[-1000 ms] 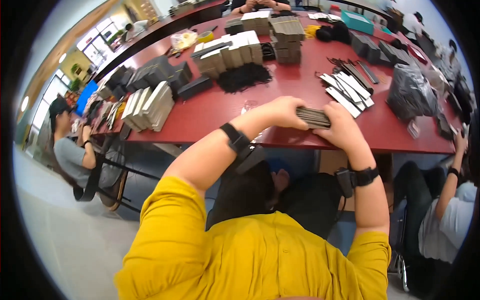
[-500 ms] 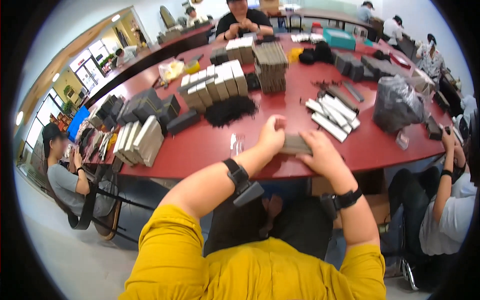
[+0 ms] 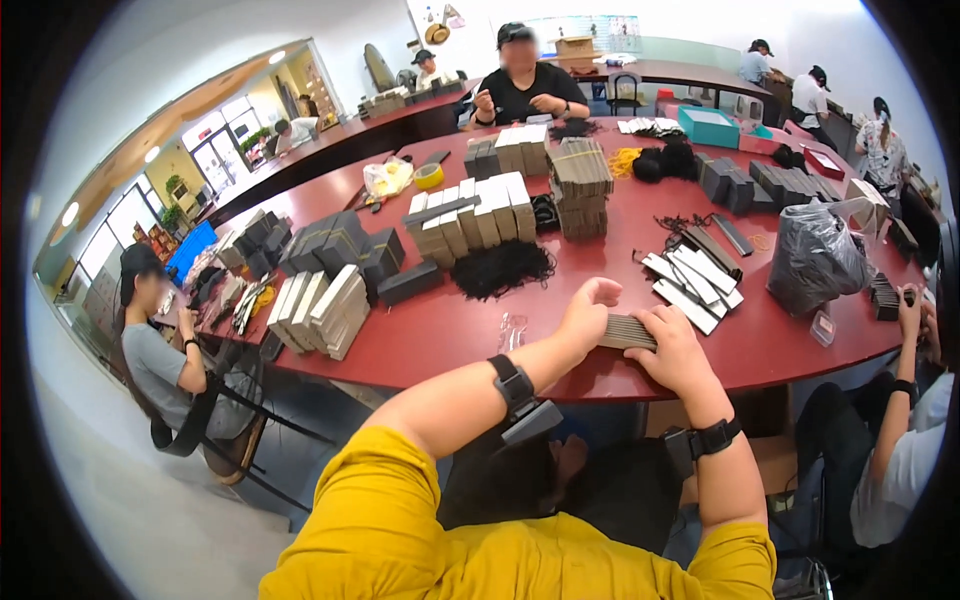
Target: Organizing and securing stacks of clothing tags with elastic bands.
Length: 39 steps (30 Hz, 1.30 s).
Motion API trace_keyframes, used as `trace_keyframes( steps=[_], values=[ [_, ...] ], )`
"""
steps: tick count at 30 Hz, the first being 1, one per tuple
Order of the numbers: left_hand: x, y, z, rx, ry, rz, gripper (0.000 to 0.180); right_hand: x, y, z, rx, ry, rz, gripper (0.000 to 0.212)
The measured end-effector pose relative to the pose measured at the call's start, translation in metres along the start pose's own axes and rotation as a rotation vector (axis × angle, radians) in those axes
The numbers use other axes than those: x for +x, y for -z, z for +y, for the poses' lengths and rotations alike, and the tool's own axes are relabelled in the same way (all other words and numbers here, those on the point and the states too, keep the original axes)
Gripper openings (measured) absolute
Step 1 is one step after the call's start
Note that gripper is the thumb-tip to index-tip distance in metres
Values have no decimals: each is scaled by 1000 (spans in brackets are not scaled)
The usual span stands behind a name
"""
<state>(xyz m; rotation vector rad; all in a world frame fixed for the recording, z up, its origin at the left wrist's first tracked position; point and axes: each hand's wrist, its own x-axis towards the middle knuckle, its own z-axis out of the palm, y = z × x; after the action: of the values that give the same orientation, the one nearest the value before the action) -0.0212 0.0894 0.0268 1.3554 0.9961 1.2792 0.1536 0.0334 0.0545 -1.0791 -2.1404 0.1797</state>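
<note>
Near the front edge of the red table I have a stack of thin grey-brown card pieces [image 3: 624,333], its ribbed edges facing up. My right hand [image 3: 672,348] is closed around the stack's right end, thumb on the near side and fingers over the far side. My left hand [image 3: 588,318] is at the left end with its fingers curled, and its palm side is partly hidden. Right of the hands lies a loose pile of white and grey strips [image 3: 690,285]. Beyond them sits a heap of black cords [image 3: 503,268]. A small clear plastic bag [image 3: 513,330] lies to the left.
Rows of grey-white boxes [image 3: 470,222] and a tall banded stack [image 3: 580,185] stand on the red table [image 3: 440,350]. A dark plastic bag [image 3: 815,260] sits on the right. People sit across [image 3: 530,90], at left [image 3: 155,335] and at right [image 3: 905,440].
My view has tilted up, so the table appears lower. The stack's ribbed edges now show between my hands. The person across has moved their hands apart.
</note>
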Motion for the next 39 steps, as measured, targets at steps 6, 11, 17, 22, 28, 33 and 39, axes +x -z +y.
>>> trace_keyframes(
  steps=[6, 11, 17, 22, 28, 33, 39],
  values=[
    [1, -2, -24, 303, 12, -85, 25, -6, -4, -2, -116, 3, -103, 48],
    [-29, 4, 22, 1126, -409, -473, 47, -12, -13, 8, -56, 18, -27, 53],
    [-31, 13, 17, 1240, -685, -515, 53, -16, -6, 7, -34, -53, -44, 57],
    [-41, 25, 59, 1273, -852, -479, 45, -15, 21, -4, 300, -158, -27, 57],
    [-75, 82, 99, 1228, -790, -427, 46, -19, 18, -9, 305, -209, -73, 16],
    [-112, 123, 121, 1337, -591, -339, 47, -11, -3, -40, 482, 11, 32, 20],
    [-124, 170, 157, 1474, -449, -285, 45, -14, -26, -38, 541, -232, -23, 18]
  ],
)
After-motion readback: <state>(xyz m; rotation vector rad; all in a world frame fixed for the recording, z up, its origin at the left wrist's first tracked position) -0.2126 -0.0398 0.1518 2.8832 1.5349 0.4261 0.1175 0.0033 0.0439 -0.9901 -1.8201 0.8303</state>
